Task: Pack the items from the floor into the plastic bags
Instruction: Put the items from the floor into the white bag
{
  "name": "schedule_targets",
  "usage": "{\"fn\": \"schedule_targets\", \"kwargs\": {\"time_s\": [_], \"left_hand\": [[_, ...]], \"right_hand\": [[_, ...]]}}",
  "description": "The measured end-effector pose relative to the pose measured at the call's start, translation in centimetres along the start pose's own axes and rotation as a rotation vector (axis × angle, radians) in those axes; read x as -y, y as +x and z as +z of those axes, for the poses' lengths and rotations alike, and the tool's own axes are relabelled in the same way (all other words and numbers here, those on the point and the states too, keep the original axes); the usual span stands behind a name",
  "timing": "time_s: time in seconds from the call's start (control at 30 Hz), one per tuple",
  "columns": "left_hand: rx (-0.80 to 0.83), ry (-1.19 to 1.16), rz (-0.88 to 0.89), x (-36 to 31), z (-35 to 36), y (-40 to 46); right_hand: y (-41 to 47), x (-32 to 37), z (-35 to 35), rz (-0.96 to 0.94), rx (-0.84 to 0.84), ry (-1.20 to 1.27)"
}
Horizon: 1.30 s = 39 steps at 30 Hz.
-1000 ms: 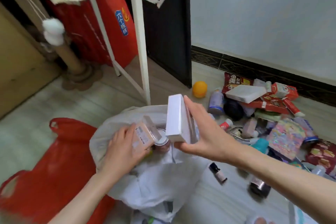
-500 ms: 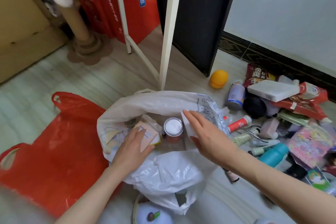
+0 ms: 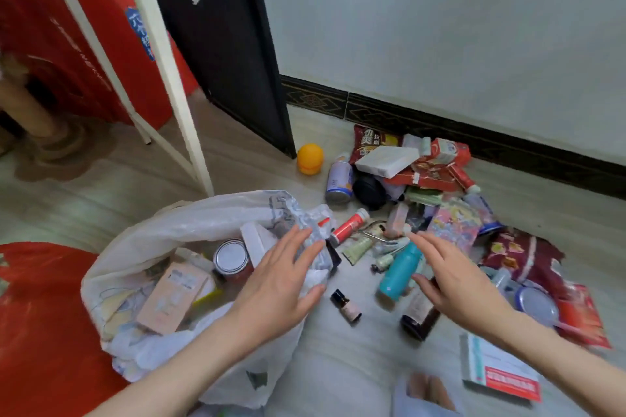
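Observation:
A white plastic bag (image 3: 189, 217) lies open on the floor, holding a pink box (image 3: 171, 296), a tin can (image 3: 231, 256) and a white box (image 3: 254, 240). My left hand (image 3: 279, 284) hovers open over the bag's right rim, fingers spread, holding nothing. My right hand (image 3: 447, 276) is open above a teal bottle (image 3: 399, 271) and a dark brown bottle (image 3: 420, 313), not gripping either. A small dark dropper bottle (image 3: 346, 305) lies between my hands. A red plastic bag (image 3: 40, 315) lies flat at the left.
A heap of items lies right of the bag: a red tube (image 3: 349, 226), a white box (image 3: 386, 161), a blue can (image 3: 339, 179), snack packets (image 3: 521, 257), an orange ball (image 3: 310, 159). A white-and-red carton (image 3: 501, 372) lies near my knee. A white rack leg (image 3: 169, 78) and a black door (image 3: 230, 44) stand behind.
The white box that my right hand held has gone into the bag. Both hands have moved right: the left has left the pink box, the right now hovers over the floor items.

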<state>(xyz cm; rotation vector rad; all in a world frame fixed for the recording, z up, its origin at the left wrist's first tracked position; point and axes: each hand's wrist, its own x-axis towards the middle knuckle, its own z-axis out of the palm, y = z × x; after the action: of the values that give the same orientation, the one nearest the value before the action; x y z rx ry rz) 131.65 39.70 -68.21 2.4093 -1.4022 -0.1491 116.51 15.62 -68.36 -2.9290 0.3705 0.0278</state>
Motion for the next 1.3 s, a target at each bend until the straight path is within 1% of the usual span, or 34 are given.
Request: {"fn": "schedule_targets", "kwargs": {"time_s": [0.07,0.13,0.2,0.23,0.3,0.37,0.47,0.5,0.57,0.67,0.73,0.83,0.9,1.0,1.07,1.17,1.23,1.3], "left_hand": [[0.082,0.090,0.153,-1.1,1.4,2.0],[0.170,0.118,0.274,-1.7,2.8,4.3],[0.228,0.143,0.303,-2.2,4.8,6.4],[0.253,0.124,0.286,-2.7,6.2,7.2],[0.292,-0.012,0.184,-4.4,9.4,8.6],[0.304,-0.152,0.013,-6.2,12.9,9.7],[0.305,-0.280,-0.207,-8.5,16.8,10.6],[0.323,-0.296,-0.256,-8.9,17.6,10.7],[0.392,-0.241,-0.311,-9.0,18.7,10.9],[0.468,-0.151,-0.393,-9.0,19.1,11.4],[0.486,-0.160,-0.451,-9.1,18.9,11.8],[0.535,-0.281,-0.497,-8.7,17.4,12.4],[0.572,-0.397,-0.470,-8.0,14.9,12.7],[0.624,-0.505,-0.359,-6.5,9.5,13.3],[0.632,-0.608,-0.365,-5.5,5.5,13.2],[0.541,-0.744,-0.425,-3.7,0.1,11.8],[0.409,-0.764,-0.461,-2.2,-2.7,9.6],[0.249,-0.732,-0.499,-0.6,-4.8,6.7]], "right_hand": [[-1.6,-2.4,1.7,0.118,-0.005,0.049],[-2.9,-4.0,3.6,0.265,-0.049,0.127],[-3.9,-4.8,5.9,0.446,-0.093,0.238],[-4.2,-5.1,7.1,0.552,-0.103,0.301],[-4.3,-5.5,9.1,0.753,-0.076,0.425],[-3.9,-5.8,11.0,0.891,-0.083,0.562],[-2.7,-6.3,13.0,1.074,-0.107,0.737],[-2.3,-6.3,13.4,1.111,-0.103,0.773],[-1.4,-6.4,13.7,1.171,-0.060,0.829],[-0.3,-6.7,13.8,1.243,0.090,0.875],[0.1,-7.0,13.6,1.238,0.108,0.881],[-0.3,-6.9,12.3,1.186,0.004,0.892],[-0.7,-6.3,10.5,1.123,-0.086,0.880],[-0.3,-4.8,7.2,0.976,-0.217,0.914],[0.8,-3.2,4.5,0.858,-0.266,0.916],[2.8,0.2,0.7,0.686,-0.312,1.010],[4.1,2.8,-1.5,0.585,-0.279,1.071],[5.2,5.7,-3.3,0.466,-0.212,1.099]]}}
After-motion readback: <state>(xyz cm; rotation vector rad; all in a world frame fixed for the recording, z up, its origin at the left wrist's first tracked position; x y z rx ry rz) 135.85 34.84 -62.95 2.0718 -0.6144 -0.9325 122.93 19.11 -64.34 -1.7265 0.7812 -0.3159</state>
